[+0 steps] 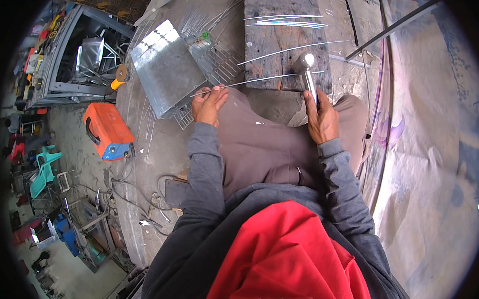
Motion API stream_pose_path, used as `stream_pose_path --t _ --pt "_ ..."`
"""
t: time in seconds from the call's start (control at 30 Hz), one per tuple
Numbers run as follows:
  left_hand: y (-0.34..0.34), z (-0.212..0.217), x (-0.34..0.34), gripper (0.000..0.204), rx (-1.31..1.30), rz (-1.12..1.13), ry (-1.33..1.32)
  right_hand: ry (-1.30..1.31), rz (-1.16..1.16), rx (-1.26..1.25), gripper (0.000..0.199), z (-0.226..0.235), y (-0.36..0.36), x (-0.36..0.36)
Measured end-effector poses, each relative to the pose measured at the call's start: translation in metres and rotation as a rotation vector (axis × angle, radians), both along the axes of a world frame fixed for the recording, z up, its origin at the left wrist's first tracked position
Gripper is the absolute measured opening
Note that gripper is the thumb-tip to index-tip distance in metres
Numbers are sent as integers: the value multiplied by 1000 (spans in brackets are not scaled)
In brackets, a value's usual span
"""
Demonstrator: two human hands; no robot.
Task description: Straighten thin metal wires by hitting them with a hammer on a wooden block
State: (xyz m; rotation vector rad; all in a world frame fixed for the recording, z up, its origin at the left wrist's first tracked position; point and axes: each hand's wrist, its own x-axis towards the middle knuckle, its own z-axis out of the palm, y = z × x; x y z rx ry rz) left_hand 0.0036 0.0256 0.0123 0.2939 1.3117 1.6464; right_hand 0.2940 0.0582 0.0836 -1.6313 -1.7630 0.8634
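Observation:
My left hand pinches one end of a thin metal rod between its fingers. The rod reaches rightward across the near end of a dark, worn wooden board. In my right hand is a shiny metal hammer, its rounded head raised over the board close to the rod's far end. A second, slightly bowed rod lies farther up the board. Several straight rods rest beyond it.
Left of the board stand a sheet-metal box and wire grids. An orange machine sits farther left, near an angle grinder and a grey metal frame. Cables trail on the floor. A printed sheet hangs at right.

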Motion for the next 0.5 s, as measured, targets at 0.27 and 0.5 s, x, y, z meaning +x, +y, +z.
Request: stream_pose_path --t 0.27,0.5 --pt "1 1 4 32 6 18 56 34 -29 7 42 1 0 -7" --pt "16 12 16 40 -111 -78 174 37 10 10 40 3 1 -9"
